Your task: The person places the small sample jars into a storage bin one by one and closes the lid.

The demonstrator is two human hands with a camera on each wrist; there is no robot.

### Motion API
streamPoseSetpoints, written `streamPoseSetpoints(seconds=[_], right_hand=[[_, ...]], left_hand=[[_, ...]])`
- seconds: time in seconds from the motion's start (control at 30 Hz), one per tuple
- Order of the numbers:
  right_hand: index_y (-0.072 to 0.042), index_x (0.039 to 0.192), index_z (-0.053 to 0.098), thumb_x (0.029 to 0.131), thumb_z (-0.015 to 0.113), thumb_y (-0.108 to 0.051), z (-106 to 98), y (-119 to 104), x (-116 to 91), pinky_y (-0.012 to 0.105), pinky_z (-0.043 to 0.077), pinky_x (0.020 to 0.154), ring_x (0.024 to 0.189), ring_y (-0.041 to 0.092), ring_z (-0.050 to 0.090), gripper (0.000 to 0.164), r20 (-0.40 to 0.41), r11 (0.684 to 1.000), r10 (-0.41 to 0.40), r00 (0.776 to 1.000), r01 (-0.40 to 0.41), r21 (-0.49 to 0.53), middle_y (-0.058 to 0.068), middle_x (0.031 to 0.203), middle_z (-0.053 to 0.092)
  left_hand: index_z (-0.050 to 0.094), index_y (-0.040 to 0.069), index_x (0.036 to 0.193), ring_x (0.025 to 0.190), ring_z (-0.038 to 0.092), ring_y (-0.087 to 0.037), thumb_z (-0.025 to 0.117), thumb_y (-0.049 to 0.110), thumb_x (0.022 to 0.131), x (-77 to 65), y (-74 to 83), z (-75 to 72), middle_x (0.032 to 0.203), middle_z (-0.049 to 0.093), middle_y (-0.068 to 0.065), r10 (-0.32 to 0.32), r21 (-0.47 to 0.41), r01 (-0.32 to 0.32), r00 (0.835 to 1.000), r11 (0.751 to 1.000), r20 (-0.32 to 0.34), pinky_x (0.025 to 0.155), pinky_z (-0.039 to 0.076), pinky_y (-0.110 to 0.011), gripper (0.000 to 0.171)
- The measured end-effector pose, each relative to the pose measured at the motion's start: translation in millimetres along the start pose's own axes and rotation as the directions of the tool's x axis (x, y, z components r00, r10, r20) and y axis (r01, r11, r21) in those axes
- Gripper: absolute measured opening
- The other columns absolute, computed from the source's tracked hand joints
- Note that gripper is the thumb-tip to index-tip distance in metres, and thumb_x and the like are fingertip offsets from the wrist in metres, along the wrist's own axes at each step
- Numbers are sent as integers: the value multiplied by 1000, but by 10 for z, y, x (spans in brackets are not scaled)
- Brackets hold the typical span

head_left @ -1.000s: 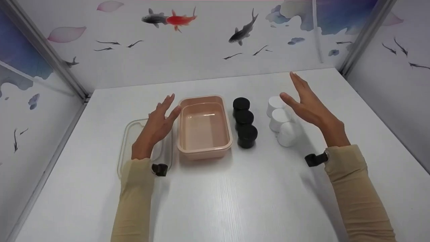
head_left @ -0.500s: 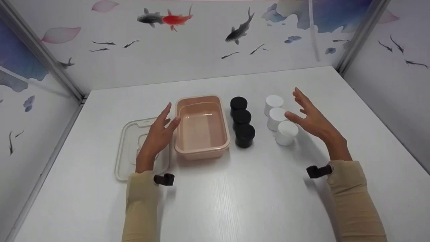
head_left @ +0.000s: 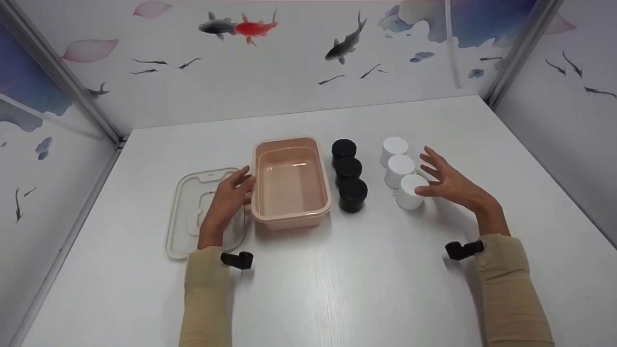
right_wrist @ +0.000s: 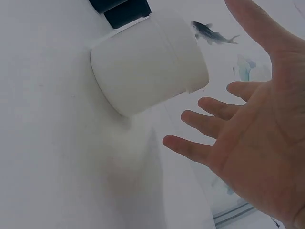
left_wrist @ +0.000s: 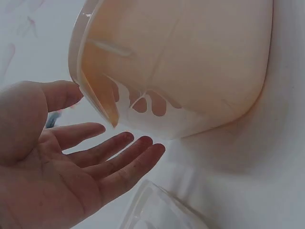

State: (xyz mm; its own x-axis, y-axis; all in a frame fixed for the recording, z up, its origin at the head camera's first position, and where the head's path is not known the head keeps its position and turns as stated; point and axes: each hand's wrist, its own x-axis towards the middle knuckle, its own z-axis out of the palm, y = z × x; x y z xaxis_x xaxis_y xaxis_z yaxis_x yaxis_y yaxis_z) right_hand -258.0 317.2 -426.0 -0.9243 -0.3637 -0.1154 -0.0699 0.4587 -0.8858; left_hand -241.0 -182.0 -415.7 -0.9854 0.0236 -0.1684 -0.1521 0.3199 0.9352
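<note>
1. Tan fabric sleeves (head_left: 207, 299) lead to two bare hands, both relaxed and holding nothing. The left hand (head_left: 226, 198) has its fingers loosely extended; the right hand (head_left: 453, 184) is fanned wider, thumb well apart from the fingers.

2. Key relation imo: the glossy peach-pink rectangular plastic container (head_left: 289, 223) sits just to the right of the left hand, which is way nearer to it than the other one. Its long axis runs away from the person. The thumb is right at the rim, the other fingers lower down, outside the side wall. Can't honestly tell if the thumb makes contact.

3. On the other flank, the right hand hovers just right of the front one of three smooth white cylindrical jars (head_left: 398, 171), palm towards it. The head view makes them overlap, but the right wrist view shows a gap.

4. Those white jars look like plastic, with slightly wider caps, upright in a slanting row. Between them and the container there's a matching row of three shiny black cylindrical jars (head_left: 348, 168).

5. Partly behind the left hand, a translucent whitish plastic lid (head_left: 182, 219) lies flat, rounded corners, moulded grooves.

6. It's all on a white worktop (head_left: 313, 289) with faint streaky grain, backed by white panels (head_left: 284, 89) printed with fish.
</note>
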Motion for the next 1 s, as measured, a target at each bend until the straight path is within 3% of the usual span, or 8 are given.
streamPoseSetpoints(seconds=[0.2, 0.47, 0.6, 0.7, 0.87, 1.0], right_hand=[[-13, 161, -3, 86, 78, -19, 1, 43, -24, 60, 22, 121, 155, 40, 14, 111, 50, 999, 34, 998, -35, 22, 13, 169, 5], [-7, 156, 7, 84, 81, -19, 15, 80, -74, 62, 25, 119, 151, 46, 22, 104, 44, 998, 66, 997, -65, -26, 20, 163, 20], [-1, 151, 12, 83, 81, -19, 31, 96, -59, 61, 26, 118, 146, 46, 27, 98, 37, 996, 65, 997, -63, -56, 26, 155, 27], [1, 145, 18, 83, 81, -17, 35, 101, -53, 51, 33, 116, 140, 40, 36, 90, 22, 995, 62, 998, -60, -76, 25, 147, 35], [0, 138, 27, 83, 81, -18, 37, 84, -31, 18, 41, 101, 123, 20, 46, 78, 9, 994, 51, 999, -50, -95, 17, 135, 45], [0, 137, 29, 85, 80, -16, 22, 72, -17, 11, 41, 94, 117, 11, 48, 74, 18, 996, 41, 999, -39, -85, 14, 133, 46]], left_hand=[[38, 15, 155, 123, 62, -25, 53, 31, 104, 8, -12, -16, 144, 55, -13, -74, -20, 73, 997, 997, -16, 93, 57, -33, 55], [44, 16, 152, 104, 67, -21, 57, 30, 102, 38, -16, 9, 136, 59, -16, -99, -47, 99, 995, 994, -7, 79, 59, -28, 53], [46, 18, 150, 103, 66, -20, 59, 31, 101, 44, -2, 17, 132, 59, -15, -128, -52, 127, 992, 991, -16, 75, 58, -26, 53], [47, 19, 150, 105, 66, -20, 59, 31, 100, 45, 6, 25, 132, 60, -13, -142, -57, 141, 990, 988, -18, 75, 57, -26, 53], [47, 21, 150, 106, 66, -20, 59, 32, 101, 37, 6, 23, 133, 60, -12, -155, -67, 153, 988, 986, -23, 75, 55, -26, 52], [47, 21, 150, 104, 66, -19, 59, 32, 101, 36, 11, 10, 133, 61, -12, -159, -72, 157, 987, 985, -18, 74, 55, -26, 51]])
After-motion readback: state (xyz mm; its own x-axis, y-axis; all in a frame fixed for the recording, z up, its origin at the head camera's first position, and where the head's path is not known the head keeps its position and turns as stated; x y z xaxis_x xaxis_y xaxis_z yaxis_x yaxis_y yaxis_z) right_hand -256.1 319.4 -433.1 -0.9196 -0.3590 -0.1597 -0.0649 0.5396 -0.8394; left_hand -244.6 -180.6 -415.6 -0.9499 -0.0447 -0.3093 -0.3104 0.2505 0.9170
